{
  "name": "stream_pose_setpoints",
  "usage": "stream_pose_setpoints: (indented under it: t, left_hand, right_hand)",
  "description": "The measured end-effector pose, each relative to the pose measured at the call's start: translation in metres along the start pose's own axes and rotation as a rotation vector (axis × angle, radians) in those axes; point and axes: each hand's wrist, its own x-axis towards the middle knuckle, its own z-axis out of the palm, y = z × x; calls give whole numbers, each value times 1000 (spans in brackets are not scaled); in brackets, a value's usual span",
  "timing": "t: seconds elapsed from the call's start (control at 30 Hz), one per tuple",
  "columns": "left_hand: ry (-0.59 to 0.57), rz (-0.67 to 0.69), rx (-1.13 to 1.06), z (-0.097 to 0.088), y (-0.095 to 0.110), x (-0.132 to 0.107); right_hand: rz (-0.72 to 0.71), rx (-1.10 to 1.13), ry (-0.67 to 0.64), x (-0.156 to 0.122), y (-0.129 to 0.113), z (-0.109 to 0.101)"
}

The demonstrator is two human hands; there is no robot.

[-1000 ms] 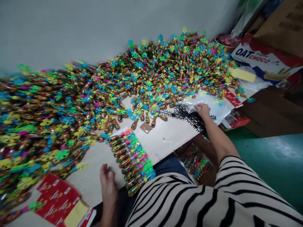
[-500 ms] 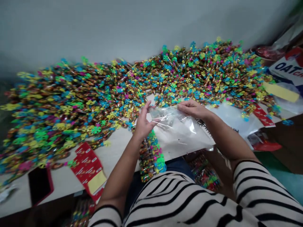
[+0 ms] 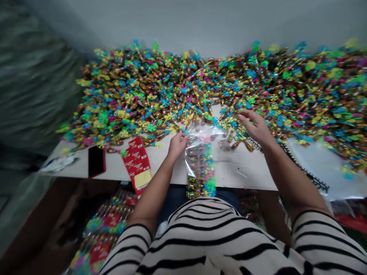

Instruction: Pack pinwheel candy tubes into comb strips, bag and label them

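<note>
A clear plastic bag (image 3: 189,162) hangs from my left hand (image 3: 178,146), whose thumb and fingers are pinched on its upper left edge. Beneath and partly behind the film, a row of small candy-filled tubes (image 3: 195,179) with green, pink and blue fan-shaped tops lies at the table's front edge. My right hand (image 3: 256,128) is apart from the bag, over the front of the big pile (image 3: 286,91) of similar tubes. Its thumb and fingers are parted and nothing shows between them. A few loose tubes (image 3: 235,145) lie just left of it.
A black phone (image 3: 96,161) and red printed cards (image 3: 137,158) with a yellow paper (image 3: 142,178) lie to the left. Black spiral strips (image 3: 304,168) and clear bags (image 3: 321,160) lie at right. Filled packs (image 3: 106,221) sit below the table.
My right hand has let go of the bag and moved right, towards the pile. My left hand keeps the bag, now over the row of tubes. The view has turned left.
</note>
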Motion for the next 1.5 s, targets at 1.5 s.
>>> stream_pose_setpoints:
  t: [1.5]
  left_hand:
    - [-266,434,466,-22,63,3]
  right_hand:
    - [-2,-54,-638,46,-78,17]
